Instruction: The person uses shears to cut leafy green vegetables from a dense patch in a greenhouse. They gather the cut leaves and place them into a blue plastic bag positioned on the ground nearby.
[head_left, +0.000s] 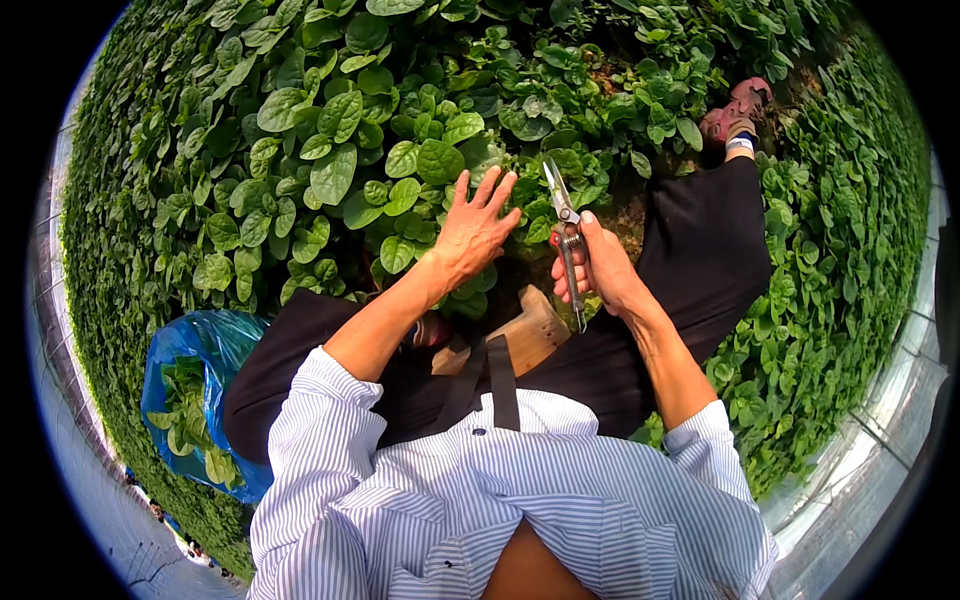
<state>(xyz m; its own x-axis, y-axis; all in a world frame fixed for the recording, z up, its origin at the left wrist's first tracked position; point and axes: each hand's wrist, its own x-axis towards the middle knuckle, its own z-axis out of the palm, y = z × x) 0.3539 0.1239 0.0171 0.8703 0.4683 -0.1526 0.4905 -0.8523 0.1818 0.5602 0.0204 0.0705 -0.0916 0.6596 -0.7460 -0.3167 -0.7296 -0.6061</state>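
Note:
My left hand reaches over the leafy green plants with its fingers spread and nothing held. My right hand grips a pair of garden snips with a spring and a red part near the pivot. The snips' slim metal blades point away from me, just above low leaves to the right of my left hand. A gap shows between the blade tips.
A blue plastic bag holding picked leaves stands by my left knee. Between my legs is a wooden piece. My shoe rests among plants at the upper right. Dense foliage surrounds me, with pale sheeting beyond it.

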